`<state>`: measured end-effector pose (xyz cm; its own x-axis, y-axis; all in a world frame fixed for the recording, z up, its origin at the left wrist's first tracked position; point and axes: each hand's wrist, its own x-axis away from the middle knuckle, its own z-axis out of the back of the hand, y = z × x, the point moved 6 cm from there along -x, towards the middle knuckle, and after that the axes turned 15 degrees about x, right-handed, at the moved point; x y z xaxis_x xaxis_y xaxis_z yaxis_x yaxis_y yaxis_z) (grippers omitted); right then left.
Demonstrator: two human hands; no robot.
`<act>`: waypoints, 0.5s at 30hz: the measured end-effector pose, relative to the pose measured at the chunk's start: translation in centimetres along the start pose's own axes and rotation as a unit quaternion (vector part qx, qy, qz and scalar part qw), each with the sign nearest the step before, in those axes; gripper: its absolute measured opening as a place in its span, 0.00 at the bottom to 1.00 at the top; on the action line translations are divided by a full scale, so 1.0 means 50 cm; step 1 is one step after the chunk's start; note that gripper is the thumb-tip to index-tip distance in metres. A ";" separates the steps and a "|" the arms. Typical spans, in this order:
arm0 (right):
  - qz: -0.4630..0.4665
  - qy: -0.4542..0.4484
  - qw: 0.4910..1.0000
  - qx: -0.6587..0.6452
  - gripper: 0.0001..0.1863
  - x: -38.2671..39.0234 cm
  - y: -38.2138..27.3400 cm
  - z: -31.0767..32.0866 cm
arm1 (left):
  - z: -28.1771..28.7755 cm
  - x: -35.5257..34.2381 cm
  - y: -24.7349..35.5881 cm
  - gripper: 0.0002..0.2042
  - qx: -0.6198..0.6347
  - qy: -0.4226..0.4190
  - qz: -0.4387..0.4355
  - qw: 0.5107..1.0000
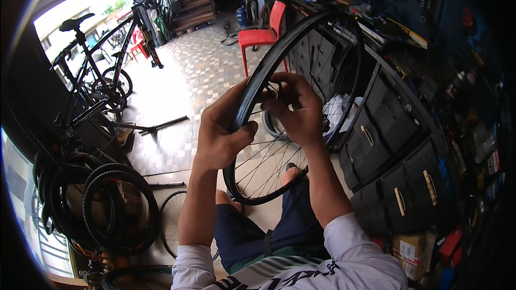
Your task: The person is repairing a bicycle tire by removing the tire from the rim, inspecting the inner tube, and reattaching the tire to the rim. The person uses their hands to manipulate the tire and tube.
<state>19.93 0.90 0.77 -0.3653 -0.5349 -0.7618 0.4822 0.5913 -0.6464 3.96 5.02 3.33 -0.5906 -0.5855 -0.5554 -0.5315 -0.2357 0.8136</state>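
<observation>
A spoked bicycle wheel (267, 63) with a black rim is held up, tilted, in front of my chest, its lower edge near my lap. My left hand (224, 126) is closed round the rim on the near left side, thumb on its outer face. Across from it, my right hand (296, 108) has its fingers curled in a pinch at the inner side of the rim, among the spokes. A thin dark curved piece shows by those fingertips, too small to name. The wheel's hub is partly hidden behind my right hand.
A red plastic chair (262, 36) stands ahead. Left, a bicycle (88, 56) is held up off the floor, above a pile of black tyres (88, 204). On the right runs a dark drawer cabinet (384, 139) under a cluttered bench. A cardboard box (409, 252) sits low right.
</observation>
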 end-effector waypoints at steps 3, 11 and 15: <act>0.030 0.031 0.999 -0.007 0.17 0.003 0.009 0.003 | -0.003 -0.002 0.001 0.38 0.004 0.004 0.017 1.000; -0.072 0.022 0.997 -0.030 0.09 -0.007 0.022 0.010 | 0.002 -0.004 0.000 0.37 -0.055 -0.015 -0.046 0.997; 0.003 0.004 1.000 0.001 0.16 0.002 0.014 0.012 | -0.006 -0.005 -0.004 0.37 -0.001 -0.012 -0.008 1.000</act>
<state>20.70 0.91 0.24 -0.3699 -0.5266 -0.7654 0.4859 0.5926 -0.6425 4.39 4.95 3.35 -0.5957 -0.5635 -0.5724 -0.5402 -0.2463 0.8047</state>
